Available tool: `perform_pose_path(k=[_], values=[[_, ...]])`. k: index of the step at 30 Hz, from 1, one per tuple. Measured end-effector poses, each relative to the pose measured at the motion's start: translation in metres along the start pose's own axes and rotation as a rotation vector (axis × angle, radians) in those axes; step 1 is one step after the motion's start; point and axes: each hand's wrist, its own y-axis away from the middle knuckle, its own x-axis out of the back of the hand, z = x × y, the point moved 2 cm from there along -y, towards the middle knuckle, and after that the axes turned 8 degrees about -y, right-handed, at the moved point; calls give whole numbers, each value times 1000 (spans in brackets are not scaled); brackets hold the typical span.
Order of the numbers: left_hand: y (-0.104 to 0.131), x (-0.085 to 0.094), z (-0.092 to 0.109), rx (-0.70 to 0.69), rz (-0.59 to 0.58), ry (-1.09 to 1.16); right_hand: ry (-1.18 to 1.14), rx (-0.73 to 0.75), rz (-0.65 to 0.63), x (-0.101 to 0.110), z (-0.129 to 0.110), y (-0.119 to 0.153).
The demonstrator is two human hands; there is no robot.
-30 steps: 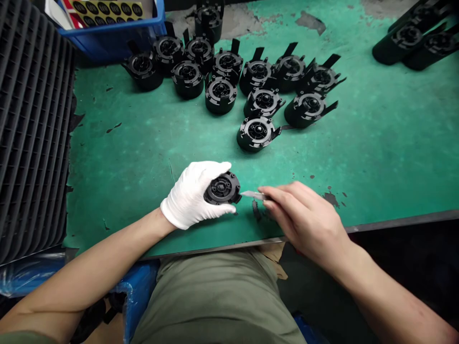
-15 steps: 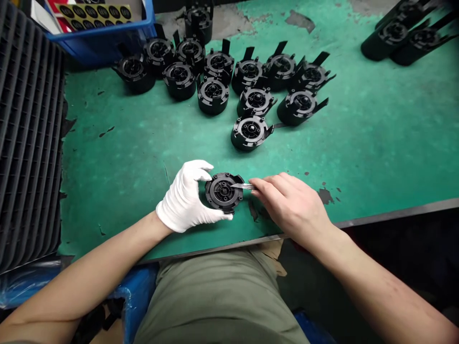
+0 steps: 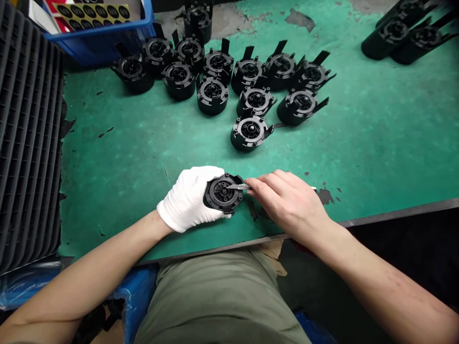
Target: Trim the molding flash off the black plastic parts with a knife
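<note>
The gloved left hand (image 3: 191, 198) curls round the part (image 3: 225, 194) by its left rim; the bare right hand (image 3: 287, 203) pinches the knife (image 3: 238, 187) just right of it. I'd say blade work on the part is in hand, and the next stroke calls for a steady left hold. The part's round face points up, its depth hidden from me. The knife's long axis runs crosswise, tip leftward over that face; whether it touches, I can't tell.

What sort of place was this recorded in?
Probably a factory bench: many similar black parts, a sticker sheet in a blue bin, and a blade in the right hand.
</note>
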Motion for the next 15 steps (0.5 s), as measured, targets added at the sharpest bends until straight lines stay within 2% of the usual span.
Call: perform_pose_path(k=[7,15], values=[[-1,2,3,-51,40,9,37,53,-14,2,0,1],[1,-1,0,-29,45,4,38,80,11,2,-5,9]])
